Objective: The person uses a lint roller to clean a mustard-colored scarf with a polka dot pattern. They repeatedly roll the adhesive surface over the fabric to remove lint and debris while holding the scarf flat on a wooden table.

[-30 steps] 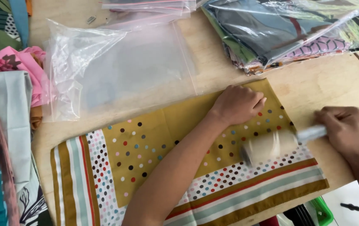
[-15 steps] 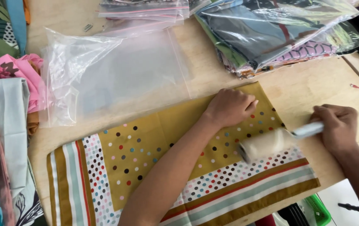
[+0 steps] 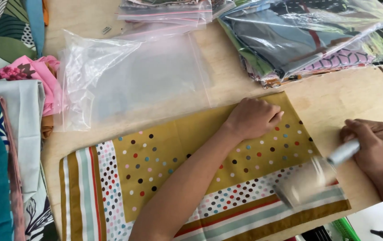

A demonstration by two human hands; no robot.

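A folded mustard scarf (image 3: 164, 165) with coloured dots and striped borders lies flat on the wooden table (image 3: 334, 98). My left hand (image 3: 254, 117) presses down on its upper right part, fingers curled. My right hand (image 3: 372, 143) grips the pale handle of a lint roller (image 3: 309, 180), whose blurred white drum rests on the scarf's lower right corner, over the stripes.
An empty clear zip bag (image 3: 133, 78) lies just beyond the scarf. Bagged folded scarves are stacked at the top right (image 3: 307, 35) and top centre (image 3: 164, 11). Loose fabrics (image 3: 8, 147) pile along the left edge. A green object (image 3: 350, 228) shows below the table edge.
The lint roller has travelled down and to the right across the scarf, from its dotted centre to the striped lower right corner. My left hand stays pressed on the cloth.
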